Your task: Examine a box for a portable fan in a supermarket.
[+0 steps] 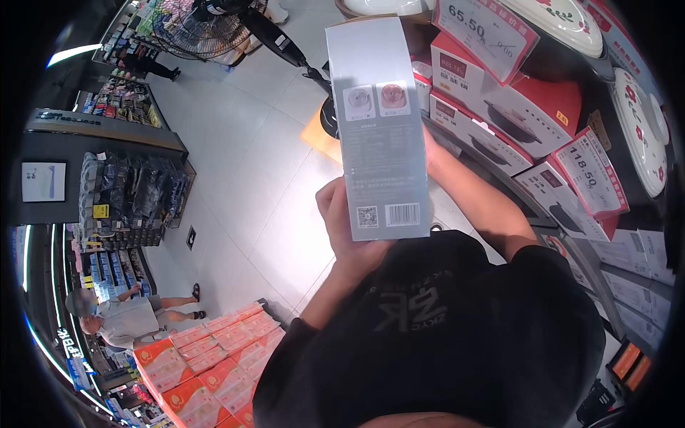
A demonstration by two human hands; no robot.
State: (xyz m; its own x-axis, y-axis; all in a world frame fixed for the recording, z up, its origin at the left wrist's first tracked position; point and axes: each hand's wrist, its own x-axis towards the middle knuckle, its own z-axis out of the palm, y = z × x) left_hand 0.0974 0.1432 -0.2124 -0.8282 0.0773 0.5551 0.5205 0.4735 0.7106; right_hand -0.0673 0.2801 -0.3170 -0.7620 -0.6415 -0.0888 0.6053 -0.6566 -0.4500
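A tall grey and white cardboard box (385,164) fills the middle of the head view, held up in front of my chest. The side facing me carries two small product pictures, fine print, a QR code and a barcode. My left hand (340,217) grips the box at its lower left edge, the fingers curled and partly hidden by it. Behind the right edge comes my right hand (429,148), with only a part of it showing. It seems to hold the far side of the box, its fingers out of sight.
Boxed pans (492,114) with price signs (485,32) stand on shelving to the right. A black standing fan (278,43) is ahead. Stacked red and white packs (221,364) sit at lower left. A person (135,317) stands in the aisle beyond, near shelves of goods (128,192).
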